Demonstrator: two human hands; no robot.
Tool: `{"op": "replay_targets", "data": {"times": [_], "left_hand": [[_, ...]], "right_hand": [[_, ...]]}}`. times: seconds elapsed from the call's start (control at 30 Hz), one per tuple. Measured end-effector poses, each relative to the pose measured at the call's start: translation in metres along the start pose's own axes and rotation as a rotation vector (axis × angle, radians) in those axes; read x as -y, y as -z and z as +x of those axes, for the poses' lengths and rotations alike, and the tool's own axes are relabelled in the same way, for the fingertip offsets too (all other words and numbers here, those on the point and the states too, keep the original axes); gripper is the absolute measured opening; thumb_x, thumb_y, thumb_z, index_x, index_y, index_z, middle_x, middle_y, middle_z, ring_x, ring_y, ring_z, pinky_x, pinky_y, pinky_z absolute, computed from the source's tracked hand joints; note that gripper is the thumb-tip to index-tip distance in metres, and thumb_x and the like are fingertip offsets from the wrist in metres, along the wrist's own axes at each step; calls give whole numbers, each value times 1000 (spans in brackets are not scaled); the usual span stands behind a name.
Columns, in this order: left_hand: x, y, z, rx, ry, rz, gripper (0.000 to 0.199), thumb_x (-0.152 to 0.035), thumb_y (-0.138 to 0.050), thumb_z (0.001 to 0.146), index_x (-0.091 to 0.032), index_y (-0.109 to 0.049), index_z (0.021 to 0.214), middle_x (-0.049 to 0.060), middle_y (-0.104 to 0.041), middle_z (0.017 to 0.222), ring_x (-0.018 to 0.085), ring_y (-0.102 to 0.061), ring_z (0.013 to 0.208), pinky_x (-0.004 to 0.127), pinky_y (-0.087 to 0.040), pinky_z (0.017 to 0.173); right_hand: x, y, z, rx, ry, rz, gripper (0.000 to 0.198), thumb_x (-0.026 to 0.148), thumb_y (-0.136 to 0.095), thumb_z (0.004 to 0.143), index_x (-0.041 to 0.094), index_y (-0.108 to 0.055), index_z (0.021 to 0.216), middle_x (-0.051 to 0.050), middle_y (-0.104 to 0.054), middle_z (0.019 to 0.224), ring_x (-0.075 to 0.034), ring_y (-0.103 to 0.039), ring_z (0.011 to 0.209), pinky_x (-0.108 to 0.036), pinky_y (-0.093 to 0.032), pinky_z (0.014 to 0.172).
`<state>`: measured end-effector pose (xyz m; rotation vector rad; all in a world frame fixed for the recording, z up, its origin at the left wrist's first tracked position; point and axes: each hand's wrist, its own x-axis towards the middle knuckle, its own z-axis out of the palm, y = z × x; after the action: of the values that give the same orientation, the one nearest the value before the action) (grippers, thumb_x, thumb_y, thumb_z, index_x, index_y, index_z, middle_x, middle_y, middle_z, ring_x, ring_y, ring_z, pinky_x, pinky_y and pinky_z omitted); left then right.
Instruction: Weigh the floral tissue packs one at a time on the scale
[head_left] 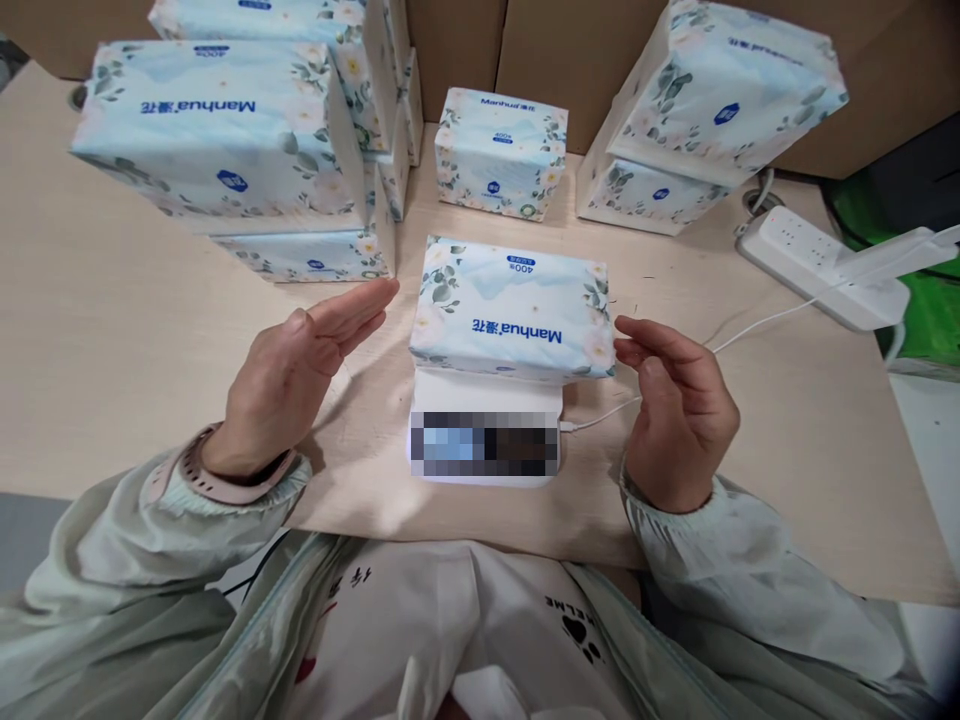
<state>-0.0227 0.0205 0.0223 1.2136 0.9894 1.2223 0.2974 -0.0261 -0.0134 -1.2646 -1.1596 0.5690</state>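
Note:
A pack of tissues (514,310), pale blue with flowers and upside-down lettering, rests on a white scale (487,395) in front of me. The scale's display is blurred out, and a white cable is plugged into its right side. My left hand (304,365) is held left of the pack, fingers stretched out and pointing toward it, with a gap between. On the other side my right hand (675,405) has its fingertips close to the pack's right end; whether they touch it I cannot tell. Its fingers are extended and nothing is in them.
Stacked tissue packs (217,140) stand at the back left. A single pack (501,150) sits behind the scale, and two stacked packs (720,90) are at the back right. A white power strip (821,265) with cables lies right. Cardboard (574,60) stands behind.

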Motion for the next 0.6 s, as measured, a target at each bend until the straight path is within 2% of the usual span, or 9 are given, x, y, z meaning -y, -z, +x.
{"op": "replay_targets", "data": {"times": [0.17, 0.3, 0.6], "left_hand": [[3, 4, 0, 38, -46, 10, 49, -59, -54, 110, -30, -88, 130, 0, -80, 145, 28, -66, 152, 42, -54, 129], [5, 6, -1, 60, -70, 13, 54, -56, -46, 113, -28, -86, 133, 1, -78, 149, 30, -63, 154, 45, -51, 132], [2, 6, -1, 50, -71, 51, 54, -59, -46, 111, -32, -87, 132, 0, -78, 148, 31, -63, 154, 46, -52, 130]], "right_hand": [[-1, 1, -1, 21, 3, -6, 23, 41, -73, 106, 41, -84, 127, 1, -83, 130, -25, -79, 114, -51, -62, 114], [-2, 2, -1, 19, 2, -9, 24, 41, -73, 106, 39, -84, 127, -1, -84, 130, -26, -79, 113, -53, -63, 113], [-3, 3, 0, 27, 24, -14, 24, 37, -73, 106, 38, -84, 127, -2, -84, 131, -25, -78, 114, -52, -64, 110]]}}
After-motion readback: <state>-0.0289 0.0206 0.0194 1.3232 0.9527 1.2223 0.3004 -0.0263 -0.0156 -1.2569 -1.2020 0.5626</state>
